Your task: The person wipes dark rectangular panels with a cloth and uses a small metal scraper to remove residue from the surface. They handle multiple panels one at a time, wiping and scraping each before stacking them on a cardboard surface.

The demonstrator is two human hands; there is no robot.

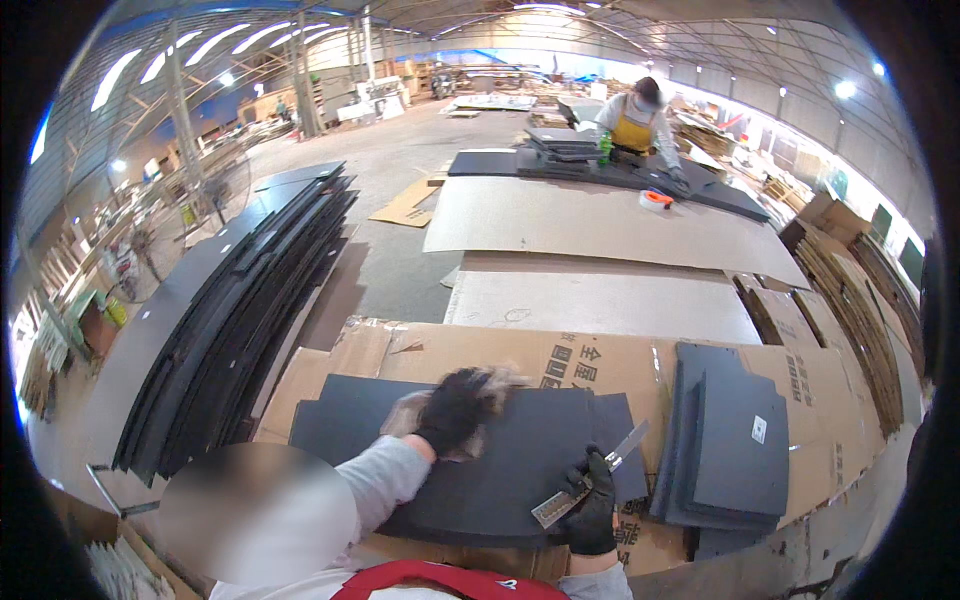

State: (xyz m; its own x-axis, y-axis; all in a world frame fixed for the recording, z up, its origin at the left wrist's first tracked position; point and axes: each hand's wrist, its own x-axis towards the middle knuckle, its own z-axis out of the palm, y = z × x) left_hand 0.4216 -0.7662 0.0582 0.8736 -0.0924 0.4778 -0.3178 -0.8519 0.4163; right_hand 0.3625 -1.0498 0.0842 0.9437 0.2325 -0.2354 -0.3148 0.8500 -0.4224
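Note:
My left hand, in a black glove, is closed on a crumpled cloth rag over the upper middle of a dark grey panel; the rag is blurred. My right hand, also in a black glove, rests at the panel's right part and grips a metal straight tool, seemingly a scraper or ruler, slanting up to the right. Beneath the top panel, more dark panels show at its edges, lying on a cardboard sheet that bears printed writing.
At the right lies a smaller stack of dark panels with a white label. A long stack of dark boards stands at the left. Beyond the cardboard are pale boards with a tape dispenser. A co-worker handles dark panels at the far table.

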